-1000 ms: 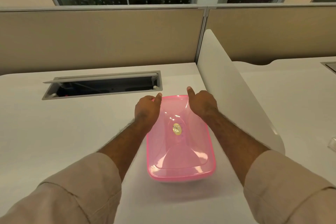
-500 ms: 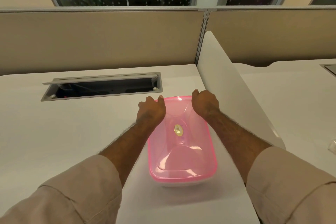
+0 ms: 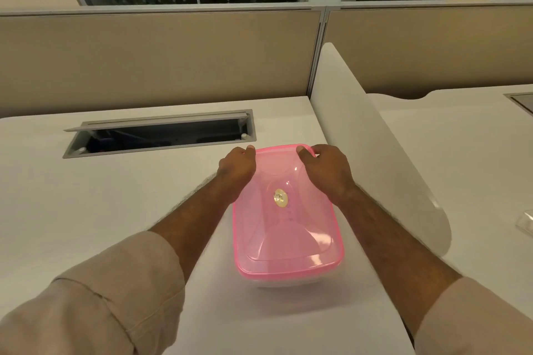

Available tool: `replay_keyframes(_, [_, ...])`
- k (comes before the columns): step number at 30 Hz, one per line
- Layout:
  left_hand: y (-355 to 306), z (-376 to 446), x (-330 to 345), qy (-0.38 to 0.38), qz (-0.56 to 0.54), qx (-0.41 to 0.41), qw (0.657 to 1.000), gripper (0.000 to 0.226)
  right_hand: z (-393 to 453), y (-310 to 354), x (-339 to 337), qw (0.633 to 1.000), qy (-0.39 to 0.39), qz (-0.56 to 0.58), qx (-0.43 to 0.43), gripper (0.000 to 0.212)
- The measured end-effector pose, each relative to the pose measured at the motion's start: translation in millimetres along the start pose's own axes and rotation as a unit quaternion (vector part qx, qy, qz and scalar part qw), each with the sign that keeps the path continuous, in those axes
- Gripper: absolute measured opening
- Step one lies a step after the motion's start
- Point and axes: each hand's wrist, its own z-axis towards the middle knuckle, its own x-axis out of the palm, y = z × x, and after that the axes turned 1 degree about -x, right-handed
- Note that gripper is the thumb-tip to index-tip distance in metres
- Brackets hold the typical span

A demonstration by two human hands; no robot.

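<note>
Left hand (image 3: pixel 236 167) and right hand (image 3: pixel 327 170) are gripping the far corners of the translucent pink rectangular plastic lid (image 3: pixel 288 228) on the white worktop (image 3: pixel 115 204). They are probably unsealing it, which next calls for an even upward pull.

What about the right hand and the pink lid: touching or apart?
Touching. The head view shows the right hand resting on the far right corner of the lid, with its thumb pressed on the rim.

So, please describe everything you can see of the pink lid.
The pink lid is translucent plastic, rectangular with rounded corners, a raised rim and moulded curves. A gold sticker sits near its middle. It rests on a clear container on the white desk. The left hand and right hand grip its far corners.
</note>
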Motion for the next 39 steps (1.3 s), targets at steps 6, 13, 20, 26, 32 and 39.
replay_keyframes(6, [1.5, -9.0, 4.2, -0.072, 0.059, -0.014, 0.996, 0.05, 1.0, 1.3, -4.0, 0.996, -0.022, 0.081, 0.029, 0.036])
replay_keyframes(13, [-4.2, -16.3, 9.1, -0.095, 0.115, 0.002, 0.989, 0.058, -7.8, -13.2, -3.0, 0.994, -0.036, 0.092, 0.049, 0.02])
replay_keyframes(20, [-0.4, -22.2, 10.4, -0.109, 0.148, 0.038, 0.982, 0.059, -9.6, -17.7, 4.0, 0.998, -0.053, 0.019, 0.041, 0.038])
replay_keyframes(26, [2.0, -22.1, 11.3, -0.111, 0.164, 0.034, 0.98, 0.062, 10.2, -13.6, 8.9, 0.996, 0.019, -0.043, 0.076, 0.067])
replay_keyframes(32, [-0.9, -12.5, 9.2, -0.058, 0.071, -0.006, 0.996, 0.061, 20.2, -15.4, 8.4, 0.996, 0.041, -0.056, 0.047, 0.052])
replay_keyframes(39, [-0.1, -17.4, 7.0, -0.051, 0.07, -0.001, 0.996, 0.057, 14.7, -29.2, 6.6, 0.998, 0.026, -0.02, 0.051, 0.044])
